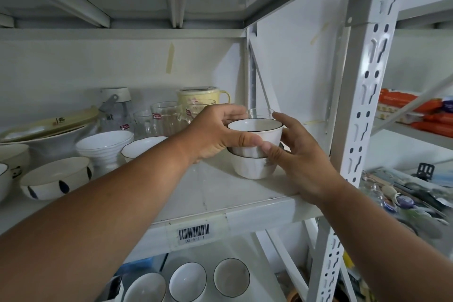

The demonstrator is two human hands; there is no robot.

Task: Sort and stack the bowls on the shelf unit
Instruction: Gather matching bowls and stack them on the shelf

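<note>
Our left hand (215, 133) curls around the near and left side of a white bowl with a dark rim (255, 138), thumb pressed along its front wall, fingers wrapped behind. Our right hand (301, 154) grasps the same bowl from the right, thumb meeting the left thumb low on the front. The held bowl sits nested in a second white bowl (255, 167), which stands on the shelf board (220, 193) near its right end.

A barcode label (194, 232) is stuck to the shelf's front edge; its printed code seems to read "D2-5-1-1". Small red stickers mark the drinking glasses (166, 117) behind our left hand, their writing too small to read.

Behind the glasses stands a pale yellow lidded mug (203, 98). To the left are a stack of ribbed white bowls (105, 147), a bowl with dark blue drop marks (55, 178) and a clear bottle with a grey-latched lid (115, 108). On the shelf below, three dark-rimmed white bowls (187, 288) stand side by side.

The unit is grey-white metal with a slotted upright post (362, 115) at right; past it, orange packets (416, 110) lie on a neighbouring shelf.
</note>
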